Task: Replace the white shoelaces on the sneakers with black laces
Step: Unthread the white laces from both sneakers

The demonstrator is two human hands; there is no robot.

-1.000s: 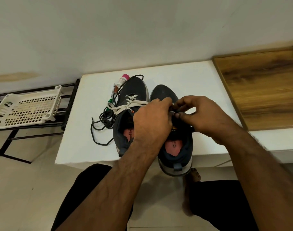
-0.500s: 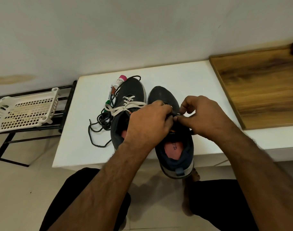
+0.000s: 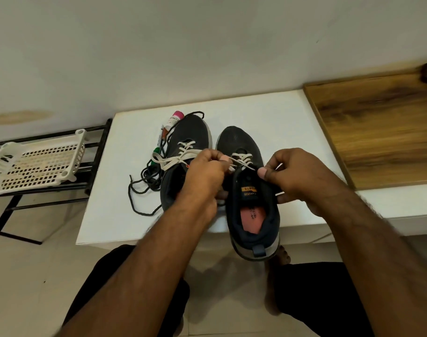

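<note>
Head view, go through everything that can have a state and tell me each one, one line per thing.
Right sneaker: heel past the table edge, white lace only in its front eyelets.
Left sneaker: on the table, white lace tied.
Black laces: loose, tangled beside the left sneaker.
Left hand: pinches the white lace.
Right hand: pinches the white lace.
White basket: on the black rack, nothing visible inside.

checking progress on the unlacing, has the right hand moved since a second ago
Yes. The right hand has drawn off to the right of the right sneaker tongue, away from the left hand, pinching the white lace.
</note>
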